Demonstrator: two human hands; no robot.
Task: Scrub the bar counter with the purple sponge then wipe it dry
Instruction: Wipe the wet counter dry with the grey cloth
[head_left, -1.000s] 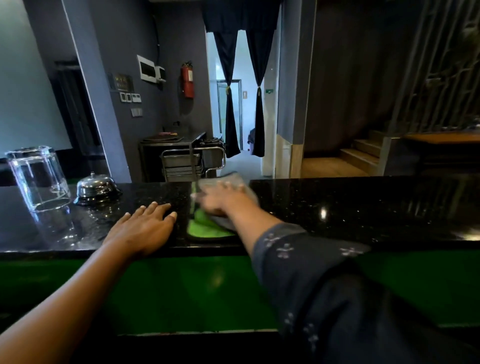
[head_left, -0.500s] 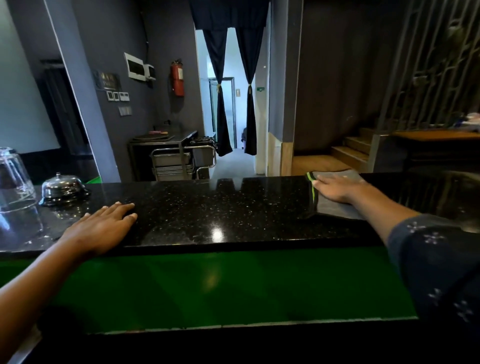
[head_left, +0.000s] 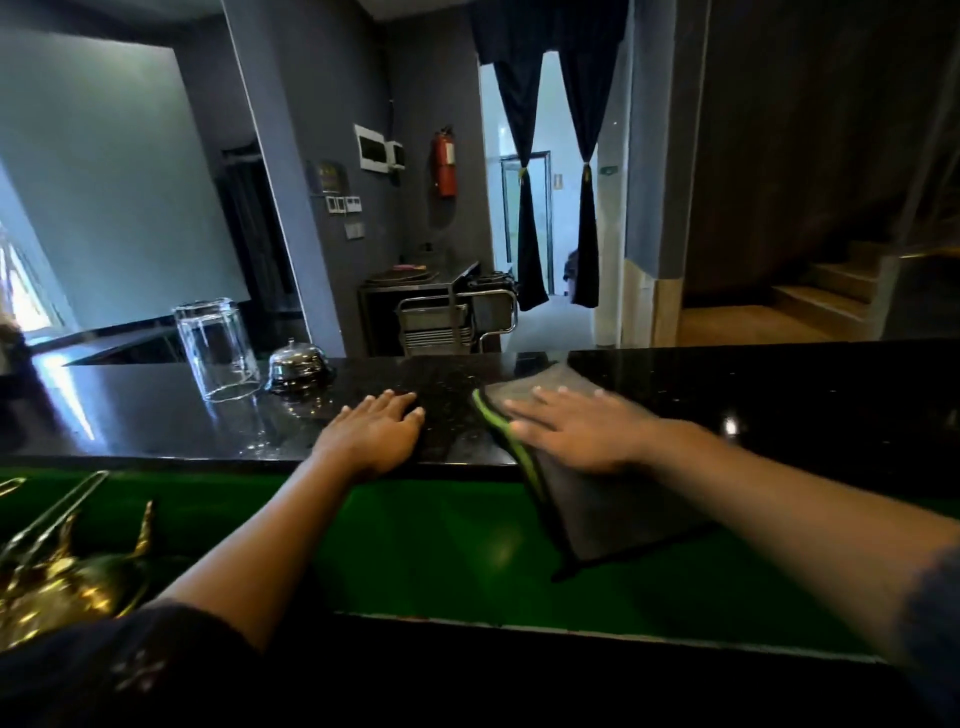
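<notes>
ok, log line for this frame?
phase: wipe-dry | right hand: flat on grey green-edged cloth | left hand: flat on black stone counter

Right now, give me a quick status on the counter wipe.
Left hand flat on the bar counter. Right hand pressing grey cloth, cloth overhanging near edge. Upturned glass, bell left.

one cloth (head_left: 597, 499), one upturned glass (head_left: 217, 348), one bell (head_left: 298, 366), two hands
</notes>
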